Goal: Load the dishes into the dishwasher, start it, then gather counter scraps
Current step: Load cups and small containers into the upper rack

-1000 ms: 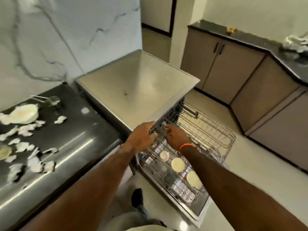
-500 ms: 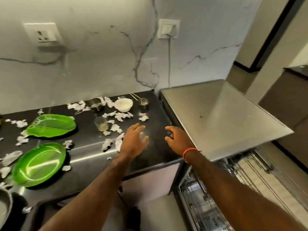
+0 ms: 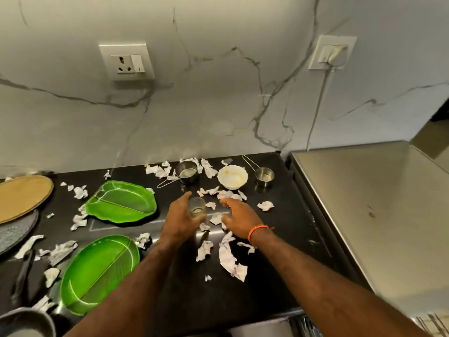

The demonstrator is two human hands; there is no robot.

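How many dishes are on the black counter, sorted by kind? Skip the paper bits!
Green leaf-shaped plates: 2
Small steel measuring cups with wire handles: 2
White bowl: 1
Clear glass, at the left hand: 1
Total: 6

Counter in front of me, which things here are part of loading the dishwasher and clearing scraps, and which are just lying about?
Part of the job:
small glass, left hand closing on it
white bowl
two steel measuring cups
two green leaf plates
paper scraps
right hand, open

Just lying about:
wall socket
plugged-in cable
round tan tray
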